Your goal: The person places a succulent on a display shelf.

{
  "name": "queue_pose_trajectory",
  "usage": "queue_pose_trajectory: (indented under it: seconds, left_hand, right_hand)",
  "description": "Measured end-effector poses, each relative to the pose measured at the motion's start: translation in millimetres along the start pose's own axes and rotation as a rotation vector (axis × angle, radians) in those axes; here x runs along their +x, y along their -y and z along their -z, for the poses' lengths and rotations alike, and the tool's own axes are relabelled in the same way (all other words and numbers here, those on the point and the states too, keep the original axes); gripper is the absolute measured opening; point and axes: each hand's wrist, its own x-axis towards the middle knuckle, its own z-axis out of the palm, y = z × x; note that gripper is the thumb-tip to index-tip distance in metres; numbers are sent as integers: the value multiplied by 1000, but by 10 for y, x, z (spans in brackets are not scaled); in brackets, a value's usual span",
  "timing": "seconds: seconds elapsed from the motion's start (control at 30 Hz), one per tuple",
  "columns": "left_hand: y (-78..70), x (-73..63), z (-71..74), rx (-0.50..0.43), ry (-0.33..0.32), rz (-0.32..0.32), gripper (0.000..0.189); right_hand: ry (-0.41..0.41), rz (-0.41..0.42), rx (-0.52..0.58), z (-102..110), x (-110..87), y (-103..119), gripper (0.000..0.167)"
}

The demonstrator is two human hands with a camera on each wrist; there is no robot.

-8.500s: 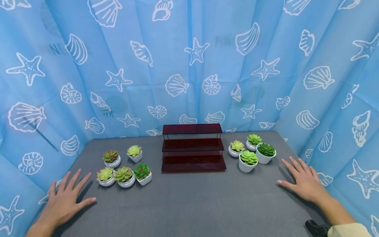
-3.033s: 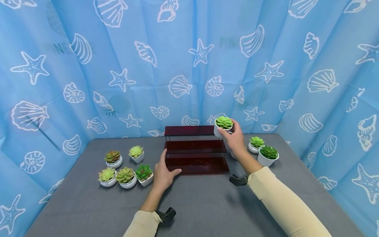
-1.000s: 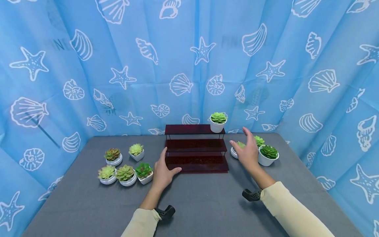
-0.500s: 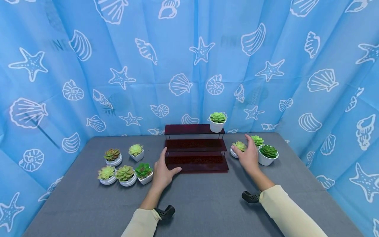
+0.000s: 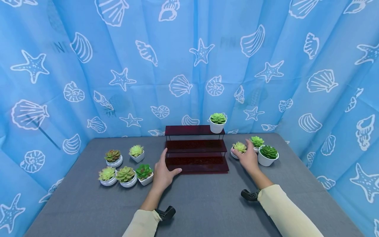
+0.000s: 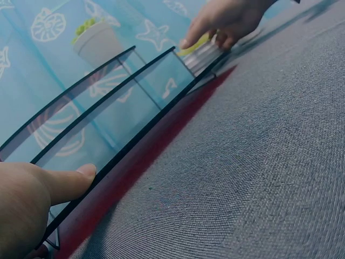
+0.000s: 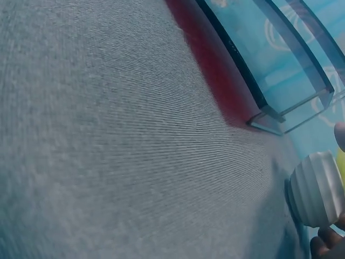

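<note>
Partly behind right hand [image 5: 249, 159], white pot [image 7: 315, 189]

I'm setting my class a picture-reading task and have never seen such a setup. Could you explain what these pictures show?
There is no machine here, only a person's two bare hands. The wide picture comes from a camera worn on the head, looking forward and down. The two tilted ones come from cameras on the wrists, each watching that hand's work.

On the grey cloth is a three-tier stand, with one plant at the right end of its top tier. Five plants sit to its left, three plants to its right.

The left hand rests at the stand's left end. The right hand has thumb and fingers around the ribbed pot of the plant nearest the stand.
</note>
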Motion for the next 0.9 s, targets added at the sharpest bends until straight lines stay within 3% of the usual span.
queue_pose_trajectory:
  seconds: [0.27,0.63,0.9]
  left_hand:
    - [-13,-6,13,5,2,2,99]
    - [-15,-3,17,2,5,17,100]
    - [-3,13,7,7,8,17,100]
  right_hand:
    - [73,-30,-24,4,21,-67,94]
    - [41,-37,-64,-2,13,-80,80]
    - [45,-34,-88,-2,-48,-30,80]
